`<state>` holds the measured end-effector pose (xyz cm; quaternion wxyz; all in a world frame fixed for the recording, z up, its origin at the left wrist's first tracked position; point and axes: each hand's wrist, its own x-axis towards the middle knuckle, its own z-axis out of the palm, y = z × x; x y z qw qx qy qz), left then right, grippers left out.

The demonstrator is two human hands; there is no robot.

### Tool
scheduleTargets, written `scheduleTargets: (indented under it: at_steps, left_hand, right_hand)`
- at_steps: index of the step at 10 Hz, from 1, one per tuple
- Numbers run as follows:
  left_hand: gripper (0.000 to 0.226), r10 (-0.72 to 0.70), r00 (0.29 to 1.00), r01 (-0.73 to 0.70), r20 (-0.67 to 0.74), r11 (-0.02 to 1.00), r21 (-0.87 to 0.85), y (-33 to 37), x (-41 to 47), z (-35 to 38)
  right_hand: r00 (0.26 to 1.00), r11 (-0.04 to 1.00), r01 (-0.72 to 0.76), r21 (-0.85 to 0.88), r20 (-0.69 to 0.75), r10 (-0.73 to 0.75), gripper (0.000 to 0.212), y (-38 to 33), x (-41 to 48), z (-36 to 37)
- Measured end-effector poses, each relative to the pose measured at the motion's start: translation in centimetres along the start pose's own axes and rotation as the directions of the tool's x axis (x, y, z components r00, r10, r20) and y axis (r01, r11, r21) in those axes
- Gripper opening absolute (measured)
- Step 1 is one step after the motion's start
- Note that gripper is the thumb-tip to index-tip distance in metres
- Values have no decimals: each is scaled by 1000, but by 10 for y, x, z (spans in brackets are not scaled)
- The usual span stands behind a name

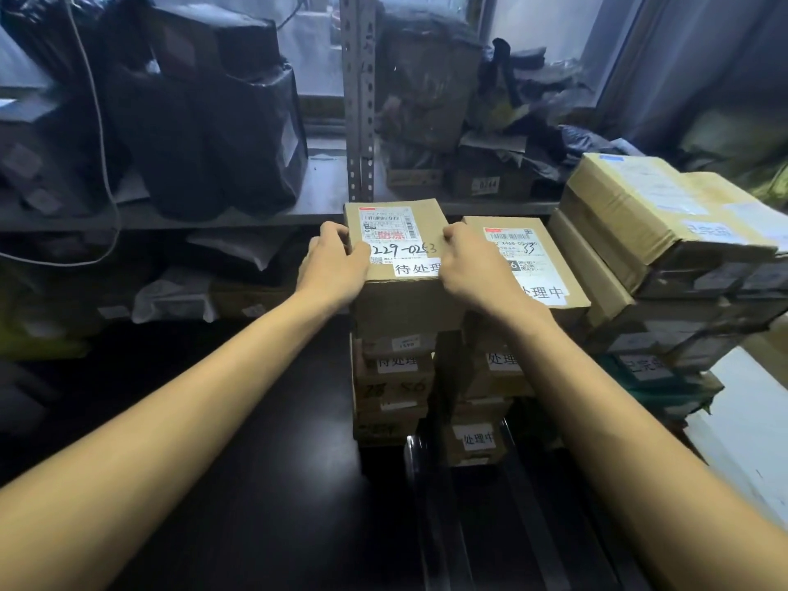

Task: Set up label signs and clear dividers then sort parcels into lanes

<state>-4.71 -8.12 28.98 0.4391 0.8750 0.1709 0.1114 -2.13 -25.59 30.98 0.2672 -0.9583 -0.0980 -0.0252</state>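
Observation:
A cardboard parcel with a shipping label and a white tag tops the left stack of boxes. My left hand grips its left edge and my right hand grips its right edge. Beside it to the right stands a second stack, its top parcel carrying its own white tag. A third, bigger stack leans at the far right. Two clear dividers run along the dark table between the stacks.
A metal shelf upright rises just behind the stacks. Black-wrapped packages and loose bags crowd the shelves behind. A white cable hangs at the left. The dark table stretches toward me; a white surface lies at the right.

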Motion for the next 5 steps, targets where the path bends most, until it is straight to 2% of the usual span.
scheduleTargets:
  at_steps: [2, 3, 4, 5]
  left_hand:
    - [34, 9, 999, -10, 33, 1000, 23, 4, -4, -3]
    - [39, 17, 997, -18, 75, 1000, 10, 7, -7, -6]
    - [42, 43, 995, -44, 95, 999, 2, 7, -10, -6]
    - [44, 132, 986, -139, 100, 988, 66, 16, -16, -11]
  right_hand:
    - [1000, 998, -10, 54, 30, 8, 38, -2, -2, -5]
    - [1000, 995, -17, 100, -20, 19, 40, -2, -10, -10]
    - [997, 988, 29, 152, -79, -17, 33, -2, -14, -13]
    - [990, 969, 67, 239, -135, -35, 28, -3, -22, -20]
